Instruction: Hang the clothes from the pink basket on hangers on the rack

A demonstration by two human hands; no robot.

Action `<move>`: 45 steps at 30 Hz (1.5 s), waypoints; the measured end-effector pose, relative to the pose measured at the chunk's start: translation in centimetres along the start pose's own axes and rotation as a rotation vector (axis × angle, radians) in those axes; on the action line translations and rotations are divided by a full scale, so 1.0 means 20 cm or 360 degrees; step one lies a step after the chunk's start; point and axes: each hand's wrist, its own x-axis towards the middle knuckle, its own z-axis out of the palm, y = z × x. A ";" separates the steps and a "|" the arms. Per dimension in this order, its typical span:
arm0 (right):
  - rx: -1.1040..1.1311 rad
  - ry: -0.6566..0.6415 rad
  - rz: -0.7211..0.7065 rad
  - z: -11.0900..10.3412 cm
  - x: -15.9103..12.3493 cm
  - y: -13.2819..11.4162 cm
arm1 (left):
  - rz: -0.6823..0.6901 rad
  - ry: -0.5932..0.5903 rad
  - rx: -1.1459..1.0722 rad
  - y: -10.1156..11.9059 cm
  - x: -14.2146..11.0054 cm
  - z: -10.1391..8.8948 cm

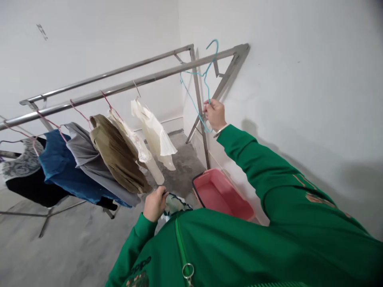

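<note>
A green jacket (227, 247), worn by the person, is nearest, with a zip down its front and a ring (188, 271) on the zip. The right hand (214, 114) reaches up and pinches one side of a thin blue hanger (208, 89) between the thumb and fingers. The hanger is in front of the metal rack (119, 88), near the rack's wall end. Its hook sticks up higher than the rack's front bar and does not seem to go around it. The left hand (154, 204) is lower than the rack's bars, close to the body. Its thumb and fingers are pressed together on a bunched, patterned cloth (175, 204). Most of the cloth is hidden behind the jacket, so I can't tell its shape.

Below the rack's wall end, a pink tub (224, 191) sits on the floor (74, 239). Farther along the rack hang white clothes (155, 131), a brown top (116, 153), a grey one (86, 153) and a blue one (60, 167).

The hanger is held at just one side, so I think it could twist and slip. Its hook could bump the rack's bar if the hand turns. The cloth is held at one small spot, so a loose pinch could drop it on the dusty-looking floor.
</note>
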 end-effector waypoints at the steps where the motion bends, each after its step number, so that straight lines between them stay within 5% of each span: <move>1: 0.0058 0.0019 -0.0026 -0.04 -0.12 -0.01 | 0.0010 0.0045 -0.0056 0.01 0.03 -0.01; 4: 0.0207 0.0123 -0.0031 -0.18 -0.52 -0.07 | 0.0052 0.0191 -0.0264 0.05 0.11 -0.05; 7: 0.0280 -0.0018 0.0245 -0.26 -0.88 -0.15 | 0.0183 0.0270 -0.0474 0.10 0.20 -0.09; 10: 0.0235 -0.0305 0.0465 -0.24 -1.13 -0.23 | 0.0370 0.0258 -0.0630 0.18 0.29 -0.10; 14: 0.0093 -0.0566 0.0484 -0.13 -1.29 -0.26 | 0.0632 0.0187 -0.0748 0.28 0.39 -0.07; 17: -0.0024 -0.0576 0.0529 -0.11 -1.32 -0.24 | 0.0717 0.0011 -0.0642 0.34 0.44 -0.07; 21: -0.0199 -0.0347 0.0482 -0.18 -1.28 -0.23 | 0.0619 -0.0374 0.0034 0.35 0.46 -0.13; 25: -0.0154 -0.0306 0.0542 -0.22 -1.24 -0.27 | 0.0224 -0.0317 0.0486 0.29 0.47 -0.13; 28: -0.0137 -0.0332 0.0564 -0.19 -1.24 -0.29 | 0.0064 -0.0236 0.0182 0.19 0.50 -0.06; 32: -0.0192 -0.0332 0.0460 -0.17 -1.23 -0.28 | -0.0274 -0.0183 -0.0711 0.06 0.51 0.09; 37: -0.0344 -0.0410 0.0342 -0.25 -1.20 -0.25 | -0.0647 -0.0311 -0.1571 0.04 0.48 0.18; 40: -0.0471 -0.0366 0.0232 -0.35 -1.19 -0.26 | -0.0741 -0.0257 -0.1704 0.05 0.48 0.18; 45: -0.0441 -0.0411 0.0336 -0.55 -1.19 -0.37 | -0.0765 0.0002 -0.1435 -0.03 0.50 0.15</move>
